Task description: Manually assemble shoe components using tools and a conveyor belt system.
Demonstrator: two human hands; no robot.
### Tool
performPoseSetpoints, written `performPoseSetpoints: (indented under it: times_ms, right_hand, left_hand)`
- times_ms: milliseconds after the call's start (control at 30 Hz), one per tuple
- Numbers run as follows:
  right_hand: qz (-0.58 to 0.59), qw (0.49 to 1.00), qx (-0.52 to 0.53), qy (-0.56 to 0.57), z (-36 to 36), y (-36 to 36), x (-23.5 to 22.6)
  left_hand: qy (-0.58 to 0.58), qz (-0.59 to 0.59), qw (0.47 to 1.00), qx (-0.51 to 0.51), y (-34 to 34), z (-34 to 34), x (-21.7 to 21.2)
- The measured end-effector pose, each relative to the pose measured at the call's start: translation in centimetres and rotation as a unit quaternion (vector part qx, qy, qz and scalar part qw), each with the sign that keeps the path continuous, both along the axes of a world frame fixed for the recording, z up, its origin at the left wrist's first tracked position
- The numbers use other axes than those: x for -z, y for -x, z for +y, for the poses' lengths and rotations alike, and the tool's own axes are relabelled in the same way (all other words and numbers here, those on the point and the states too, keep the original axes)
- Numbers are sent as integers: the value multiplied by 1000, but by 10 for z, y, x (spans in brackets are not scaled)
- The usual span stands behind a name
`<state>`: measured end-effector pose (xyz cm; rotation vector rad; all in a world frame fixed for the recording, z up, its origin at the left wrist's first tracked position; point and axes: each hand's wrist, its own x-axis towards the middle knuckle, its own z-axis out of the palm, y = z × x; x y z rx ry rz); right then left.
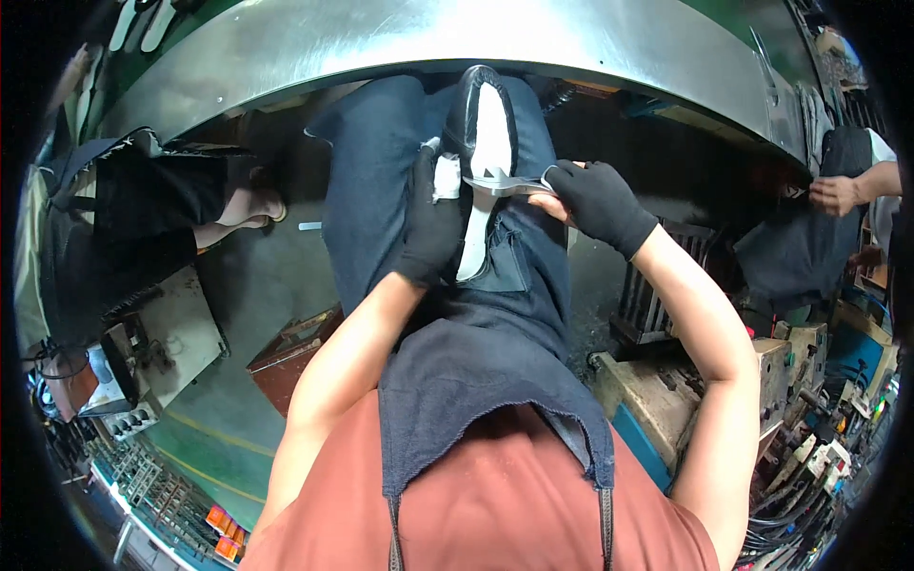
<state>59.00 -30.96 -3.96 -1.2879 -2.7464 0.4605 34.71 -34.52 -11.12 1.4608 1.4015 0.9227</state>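
Note:
A black shoe [462, 119] rests lengthwise on my lap over the dark apron, its toe pointing away and its white bottom [491, 138] facing up. My left hand [430, 228], in a black fingerless glove with white wrapping on a finger, is closed along the shoe's left side. My right hand [605, 202], gloved the same way, is closed round the handles of metal pincers [512, 186]. Their head lies across the middle of the shoe bottom, over its white surface. Whether the jaws grip the shoe's edge I cannot tell.
A shiny metal bench [457, 38] curves across in front of my knees. A brown box [293, 354] stands on the floor at left, beside a co-worker's legs. Another person's hand [838, 195] shows at far right, above machinery [657, 404] and cables.

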Motion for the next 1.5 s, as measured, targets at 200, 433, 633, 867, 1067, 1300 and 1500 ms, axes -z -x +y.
performPoseSetpoints:
  times_ms: [200,433,633,867,1067,1300,1500]
  right_hand:
    - [49,962,46,263,-1,-16,-39]
    - [-146,961,31,232,-2,27,-121]
    - [230,953,-159,119,-46,73,-81]
    - [-40,981,-171,78,-57,83,-89]
    - [-98,989,8,108,-32,48,-58]
    - [-108,981,24,157,-37,53,-54]
    - [43,994,-90,39,-58,52,-58]
  left_hand:
    - [-145,99,984,-36,-12,4,3]
    - [-70,70,995,14,3,12,18]
    - [-3,14,985,172,18,4,-9]
    - [41,8,988,147,16,-1,-22]
    - [-53,45,989,129,20,-8,-14]
    - [12,41,986,163,23,-11,-13]
    - [50,35,983,171,18,-12,-29]
